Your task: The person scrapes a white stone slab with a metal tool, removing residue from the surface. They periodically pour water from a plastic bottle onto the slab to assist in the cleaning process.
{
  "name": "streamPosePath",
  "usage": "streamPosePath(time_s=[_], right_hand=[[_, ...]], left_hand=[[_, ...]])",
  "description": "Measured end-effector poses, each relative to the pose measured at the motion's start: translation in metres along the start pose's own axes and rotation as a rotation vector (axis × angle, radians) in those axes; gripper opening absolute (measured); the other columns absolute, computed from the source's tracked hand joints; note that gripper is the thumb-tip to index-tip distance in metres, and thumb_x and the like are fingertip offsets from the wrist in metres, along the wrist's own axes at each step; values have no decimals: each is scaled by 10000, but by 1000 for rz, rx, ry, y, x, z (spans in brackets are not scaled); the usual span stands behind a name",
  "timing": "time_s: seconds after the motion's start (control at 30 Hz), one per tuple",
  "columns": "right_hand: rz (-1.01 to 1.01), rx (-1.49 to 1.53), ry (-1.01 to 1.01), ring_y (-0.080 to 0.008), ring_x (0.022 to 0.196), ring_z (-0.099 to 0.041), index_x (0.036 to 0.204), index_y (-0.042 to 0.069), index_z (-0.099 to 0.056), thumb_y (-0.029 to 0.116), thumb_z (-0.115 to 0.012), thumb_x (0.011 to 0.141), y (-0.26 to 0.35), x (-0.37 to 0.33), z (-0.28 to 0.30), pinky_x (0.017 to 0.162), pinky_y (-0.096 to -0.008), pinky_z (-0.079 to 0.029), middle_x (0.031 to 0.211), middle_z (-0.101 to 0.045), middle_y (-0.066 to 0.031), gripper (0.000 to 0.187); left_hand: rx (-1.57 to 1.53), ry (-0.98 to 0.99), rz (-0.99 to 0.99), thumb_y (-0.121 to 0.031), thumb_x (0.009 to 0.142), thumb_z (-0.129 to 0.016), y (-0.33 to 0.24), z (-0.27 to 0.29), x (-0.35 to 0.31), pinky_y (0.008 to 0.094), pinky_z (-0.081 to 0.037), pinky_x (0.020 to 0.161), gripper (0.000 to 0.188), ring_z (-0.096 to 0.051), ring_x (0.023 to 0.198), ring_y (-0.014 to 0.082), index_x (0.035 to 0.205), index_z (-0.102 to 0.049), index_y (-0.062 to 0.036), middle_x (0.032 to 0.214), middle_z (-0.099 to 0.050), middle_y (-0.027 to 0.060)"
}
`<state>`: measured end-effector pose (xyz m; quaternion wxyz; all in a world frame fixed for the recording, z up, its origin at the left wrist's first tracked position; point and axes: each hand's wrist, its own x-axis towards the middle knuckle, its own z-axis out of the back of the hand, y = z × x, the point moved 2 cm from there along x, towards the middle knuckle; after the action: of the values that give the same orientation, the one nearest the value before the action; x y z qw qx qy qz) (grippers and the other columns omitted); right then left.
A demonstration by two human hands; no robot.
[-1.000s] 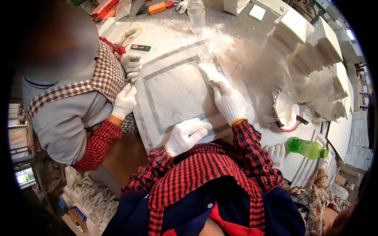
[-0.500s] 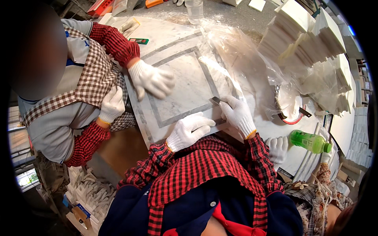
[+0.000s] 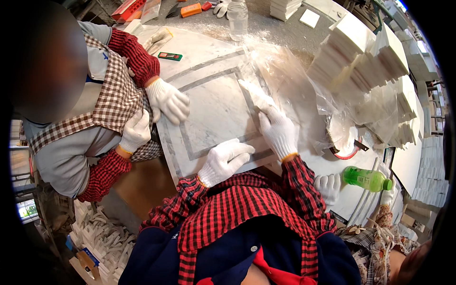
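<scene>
A white marble panel [image 3: 213, 111] with grey bands forming nested frames lies before me. My left hand [image 3: 225, 161], in a white knitted glove, rests on its near edge, fingers stretched out. My right hand [image 3: 278, 132], gloved alike, is at the panel's right side with its fingers closed. The small dark blade seen in it earlier is now mostly hidden by the fingers. A co-worker's gloved hand [image 3: 168, 100] lies at the panel's left edge, and their other gloved hand [image 3: 136, 130] is held near their apron.
Clear plastic sheeting [image 3: 289, 71] covers the table right of the panel, beside tall white tile stacks [image 3: 344, 52]. A red-rimmed bowl [image 3: 346, 156] holds white paste. Near it lies a green bottle [image 3: 365, 179]. A clear bottle [image 3: 237, 21] stands beyond. Another person's glove [image 3: 327, 189] is at right.
My right hand has moved away from me along the panel's right side, and the blade has gone out of sight. The co-worker's hand has drawn back left. My left hand stays nearly in place.
</scene>
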<state>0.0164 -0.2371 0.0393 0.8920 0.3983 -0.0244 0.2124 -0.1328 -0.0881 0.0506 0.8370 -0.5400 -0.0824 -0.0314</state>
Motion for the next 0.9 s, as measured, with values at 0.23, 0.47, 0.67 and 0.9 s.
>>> streamPosePath(time_s=[0.23,0.47,0.67,0.9], right_hand=[[119,-149,-71,-400,693,-721,973,139,-750,266,-674,979,-5,23,-33,670,-502,-566,745,-725,-186,148],[122,-224,-50,-400,673,-720,955,133,-727,267,-666,984,-1,32,-47,650,-505,-571,736,-721,-171,150],[157,-177,-108,-399,687,-726,954,122,-730,270,-663,989,-1,33,-51,658,-502,-575,759,-730,-176,167],[174,-150,-157,-402,700,-725,945,118,-732,269,-664,985,5,41,-52,671,-510,-573,763,-732,-177,170]], left_hand=[[242,-156,-171,-65,900,-737,3,0,15,408,-577,854,192,-697,896,325,1082,-769,-10,1065,-776,136],[289,-211,-234,-35,887,-746,14,-1,21,437,-564,899,211,-700,964,353,1098,-759,-26,1092,-761,139],[447,-241,-131,-72,876,-741,21,19,46,437,-529,1017,225,-691,1073,328,1100,-753,-64,1118,-744,124],[653,-244,-358,-21,878,-682,60,57,115,453,-511,1066,180,-675,1181,343,1032,-761,-72,1170,-752,122]])
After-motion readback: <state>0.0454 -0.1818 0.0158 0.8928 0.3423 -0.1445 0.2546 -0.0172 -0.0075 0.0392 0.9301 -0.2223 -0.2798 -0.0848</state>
